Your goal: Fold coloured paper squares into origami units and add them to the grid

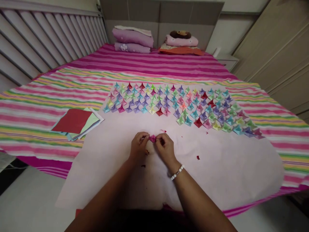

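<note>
A small magenta folded paper piece [153, 138] is pinched between my two hands over the pale pink sheet [108, 167]. My left hand [139, 144] grips its left side between thumb and fingers. On its right side, the fingertips of my right hand [165, 146] are closed; a white bead bracelet [177, 172] circles that wrist. Beyond my hands, rows of folded paper pieces [180, 101] in blue, green, purple, pink, yellow and red stand on the far part of the sheet. Parts of the held piece are hidden behind my fingertips.
A stack of square papers, red sheet [73, 120] on top, lies to the left on the striped bedspread [36, 129]. Small red scraps [198, 157] are scattered on the pink sheet. Folded bedding [132, 38] sits by the headboard [142, 11]. A slatted rail [48, 38] borders the left side.
</note>
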`<state>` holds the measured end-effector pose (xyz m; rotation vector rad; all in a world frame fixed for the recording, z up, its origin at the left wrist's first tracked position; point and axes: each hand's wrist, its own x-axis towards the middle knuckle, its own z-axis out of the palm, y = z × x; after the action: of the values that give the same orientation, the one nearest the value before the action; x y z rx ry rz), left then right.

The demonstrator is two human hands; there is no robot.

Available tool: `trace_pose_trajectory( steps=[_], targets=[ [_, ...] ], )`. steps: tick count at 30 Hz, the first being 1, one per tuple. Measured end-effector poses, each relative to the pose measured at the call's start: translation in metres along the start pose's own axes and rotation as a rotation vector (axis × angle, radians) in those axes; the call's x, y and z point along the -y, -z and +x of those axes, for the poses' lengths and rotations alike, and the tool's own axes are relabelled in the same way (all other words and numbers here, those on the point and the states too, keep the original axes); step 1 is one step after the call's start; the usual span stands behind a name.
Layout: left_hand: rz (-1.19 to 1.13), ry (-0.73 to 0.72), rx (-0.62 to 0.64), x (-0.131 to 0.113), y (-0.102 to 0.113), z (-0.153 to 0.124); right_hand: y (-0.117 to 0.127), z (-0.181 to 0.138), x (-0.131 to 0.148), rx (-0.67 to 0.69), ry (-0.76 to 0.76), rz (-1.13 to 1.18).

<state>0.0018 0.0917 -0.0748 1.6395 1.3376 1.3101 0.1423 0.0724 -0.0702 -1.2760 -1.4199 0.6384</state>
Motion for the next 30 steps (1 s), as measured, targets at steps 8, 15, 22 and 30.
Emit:
trace_pose_trajectory(
  steps=[8,15,22,30],
  targets=[
    [0.012,0.014,-0.004,-0.003,-0.009,-0.002,-0.001,-0.001,0.000,-0.008,-0.028,0.002],
    [0.070,-0.043,-0.010,0.002,-0.008,-0.004,-0.001,0.000,-0.003,-0.010,-0.030,0.019],
    [0.170,-0.175,0.114,-0.001,0.001,-0.003,0.002,0.002,0.001,0.020,0.044,0.055],
    [0.284,-0.230,0.167,-0.001,-0.004,-0.003,0.002,0.001,-0.002,0.022,0.093,0.024]
  ],
)
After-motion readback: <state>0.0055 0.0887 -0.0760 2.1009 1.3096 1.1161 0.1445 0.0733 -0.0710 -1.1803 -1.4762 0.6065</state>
